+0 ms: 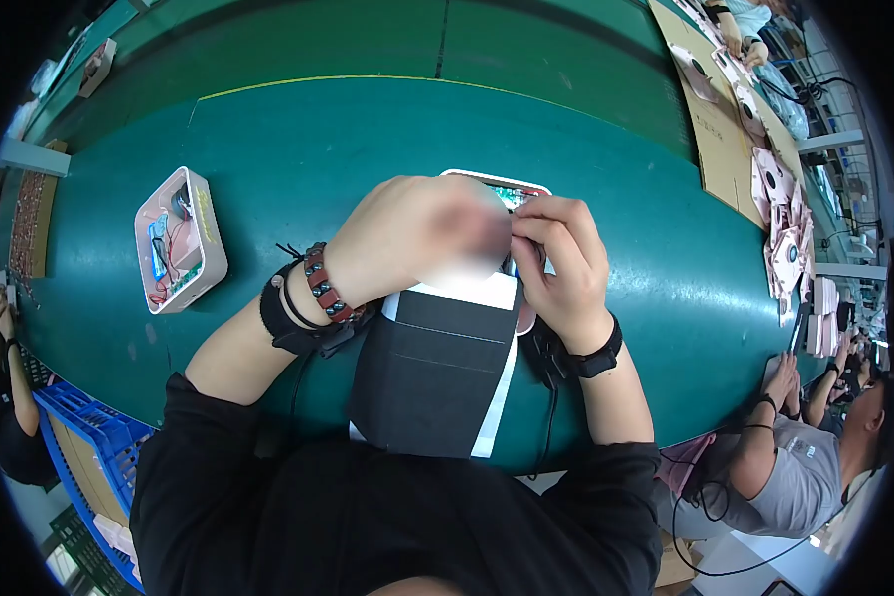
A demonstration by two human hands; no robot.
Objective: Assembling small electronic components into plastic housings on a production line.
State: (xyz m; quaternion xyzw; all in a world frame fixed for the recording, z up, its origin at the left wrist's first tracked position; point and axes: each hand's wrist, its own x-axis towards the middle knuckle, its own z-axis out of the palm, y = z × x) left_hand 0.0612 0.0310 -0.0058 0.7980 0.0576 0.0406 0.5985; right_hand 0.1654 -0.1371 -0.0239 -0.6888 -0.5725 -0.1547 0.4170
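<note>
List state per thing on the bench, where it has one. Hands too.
Left-side housing: uncovered, blue component exposed inside
Housing at the hands: uncovered, partly hidden
Green circuit board: exposed, partly hidden
Left hand: over that housing, fingers blurred, grip unclear
Right hand: fingers bent, grip unclear
Pink panels: heaped, overlapping
Cardboard sheet: flat, partly covered
</note>
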